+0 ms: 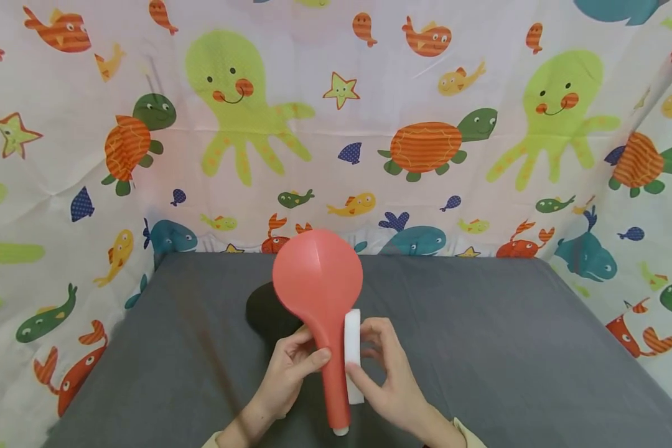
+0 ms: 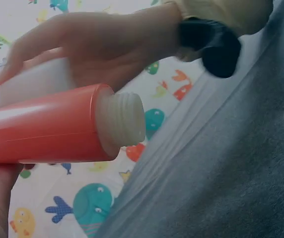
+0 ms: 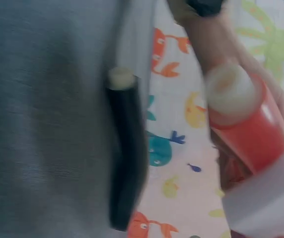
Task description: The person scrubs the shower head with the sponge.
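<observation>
A red shower-head-shaped object (image 1: pixel 317 274) is held upright by its handle in the left hand (image 1: pixel 291 373), whose thumb lies across the front. The right hand (image 1: pixel 392 379) pinches a white block (image 1: pixel 353 348) along the handle's right side. In the left wrist view, the red handle (image 2: pixel 47 129) ends in a pale threaded tip (image 2: pixel 127 119), with the blurred white block (image 2: pixel 37 79) behind it. The right wrist view shows the blurred white block (image 3: pixel 266 198) beside the red handle (image 3: pixel 256 139).
Behind the red object, a black rounded object (image 1: pixel 271 311) lies on the grey cloth surface (image 1: pixel 470 348). Its dark handle (image 3: pixel 127 144) has a pale end in the right wrist view. A curtain with sea animals (image 1: pixel 325 168) surrounds the back and sides.
</observation>
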### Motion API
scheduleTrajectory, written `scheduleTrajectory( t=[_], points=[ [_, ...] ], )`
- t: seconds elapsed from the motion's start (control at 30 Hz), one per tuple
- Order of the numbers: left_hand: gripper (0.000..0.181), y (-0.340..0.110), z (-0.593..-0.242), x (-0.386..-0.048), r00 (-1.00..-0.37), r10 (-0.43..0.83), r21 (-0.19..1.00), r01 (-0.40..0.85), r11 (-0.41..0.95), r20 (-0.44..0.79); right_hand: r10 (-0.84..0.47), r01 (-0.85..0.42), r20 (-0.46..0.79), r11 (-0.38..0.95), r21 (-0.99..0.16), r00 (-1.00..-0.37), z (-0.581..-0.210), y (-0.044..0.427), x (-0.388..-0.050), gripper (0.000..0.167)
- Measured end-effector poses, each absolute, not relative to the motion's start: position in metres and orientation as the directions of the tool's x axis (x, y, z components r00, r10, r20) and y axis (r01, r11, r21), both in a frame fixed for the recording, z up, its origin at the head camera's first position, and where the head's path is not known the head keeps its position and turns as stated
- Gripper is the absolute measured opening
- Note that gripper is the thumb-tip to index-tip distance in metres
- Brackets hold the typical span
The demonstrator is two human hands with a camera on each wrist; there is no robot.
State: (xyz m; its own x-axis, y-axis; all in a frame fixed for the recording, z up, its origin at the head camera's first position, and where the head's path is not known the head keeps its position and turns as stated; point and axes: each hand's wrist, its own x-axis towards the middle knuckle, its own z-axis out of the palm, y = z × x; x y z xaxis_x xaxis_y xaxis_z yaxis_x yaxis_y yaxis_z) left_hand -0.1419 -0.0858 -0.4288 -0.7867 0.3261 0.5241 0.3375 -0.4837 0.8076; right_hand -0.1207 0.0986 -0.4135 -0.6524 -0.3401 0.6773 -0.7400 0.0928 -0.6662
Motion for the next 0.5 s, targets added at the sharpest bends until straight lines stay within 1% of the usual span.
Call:
scheduleTrajectory(
  t=[0.07,0.13,0.27,0.37,0.43,0.5],
  points=[
    [0.035,-0.085,-0.429,-0.142,-0.788,0.32,0.805,0.339,-0.488,0.526,-0.309,-0.755,0.698,0.128,-0.643,-0.646,-0.413,0.097,-0.124,0.049],
    [0.035,-0.087,-0.428,-0.143,-0.797,0.296,0.802,0.35,-0.485,0.526,-0.322,-0.78,0.715,0.166,-0.603,-0.621,-0.416,0.096,-0.122,0.049],
    [0.034,-0.094,-0.422,-0.144,-0.823,0.235,0.798,0.364,-0.48,0.517,-0.436,-0.821,0.7,0.227,-0.523,-0.566,-0.428,0.099,-0.113,0.046],
    [0.033,-0.101,-0.417,-0.145,-0.841,0.199,0.793,0.359,-0.492,0.503,-0.531,-0.837,0.655,0.242,-0.49,-0.538,-0.434,0.105,-0.105,0.041],
    [0.033,-0.103,-0.416,-0.146,-0.85,0.178,0.789,0.356,-0.5,0.496,-0.566,-0.86,0.653,0.252,-0.444,-0.504,-0.436,0.108,-0.104,0.038],
    [0.032,-0.102,-0.416,-0.147,-0.857,0.162,0.789,0.356,-0.501,0.489,-0.565,-0.885,0.682,0.275,-0.377,-0.465,-0.433,0.107,-0.105,0.036]
  ],
)
